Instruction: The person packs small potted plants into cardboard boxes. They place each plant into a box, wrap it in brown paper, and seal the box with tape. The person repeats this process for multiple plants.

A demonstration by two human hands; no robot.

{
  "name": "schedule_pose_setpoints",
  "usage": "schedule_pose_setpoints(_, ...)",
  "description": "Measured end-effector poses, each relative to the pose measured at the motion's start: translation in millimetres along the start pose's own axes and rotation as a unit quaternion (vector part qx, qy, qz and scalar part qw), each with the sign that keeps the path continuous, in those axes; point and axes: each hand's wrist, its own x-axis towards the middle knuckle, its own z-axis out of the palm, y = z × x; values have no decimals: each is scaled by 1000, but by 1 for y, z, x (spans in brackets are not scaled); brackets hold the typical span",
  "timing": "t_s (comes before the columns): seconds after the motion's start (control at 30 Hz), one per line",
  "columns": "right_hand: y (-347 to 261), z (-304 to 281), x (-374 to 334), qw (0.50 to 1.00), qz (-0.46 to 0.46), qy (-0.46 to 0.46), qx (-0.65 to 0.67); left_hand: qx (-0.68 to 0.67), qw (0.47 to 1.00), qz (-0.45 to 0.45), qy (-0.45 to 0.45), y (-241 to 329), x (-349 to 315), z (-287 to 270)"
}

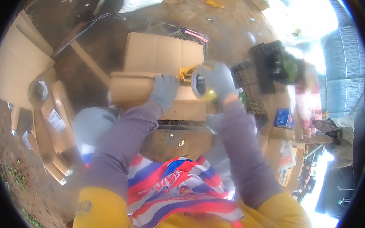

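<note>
A brown cardboard box (pixel 131 90) stands in front of my knees, its large far flap (pixel 158 51) raised. My left hand (pixel 165 91), in a grey glove, is on the box's near panel, its fingers bent over the upper edge. In my right hand (pixel 220 80), also gloved, is a yellow tape dispenser (pixel 185 74) with a roll of tape (pixel 198 85). The dispenser's front end touches the box near the middle of its top, right of my left hand. My right palm hides part of the roll.
Black plastic crates (pixel 249 83) stand at the right, and crate mesh shows under the box. Flattened cardboard (pixel 21 64) and folded cartons (pixel 53 120) lie at the left. A white sack (pixel 140 0) is at the far side. A blue box (pixel 283 118) sits at the right.
</note>
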Motion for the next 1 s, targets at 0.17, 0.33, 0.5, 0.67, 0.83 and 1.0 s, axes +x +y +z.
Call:
schedule_pose_setpoints(0.17, 14, 11, -76, 987, -107, 113, -42, -66, 996, -15, -62, -7, 24, -4)
schedule_pose_setpoints(0.33, 10, -19, -124, 995, 18, 88, 30, -98, 990, 1, -103, 28, 13, -25)
schedule_pose_setpoints(0.5, 14, -26, -125, 989, 94, 66, 96, -174, 954, 51, -240, 31, 23, -42)
schedule_pose_setpoints(0.67, 26, -9, -148, 987, 3, 134, 88, -304, 852, 74, -420, -18, 106, -2)
schedule_pose_setpoints(0.83, 50, 30, -143, 970, -17, 209, 119, -363, 813, 105, -443, -44, 151, 24)
schedule_pose_setpoints(1.0, 65, 57, -78, 955, -57, 289, -12, -296, 940, 22, -168, -64, 130, -1)
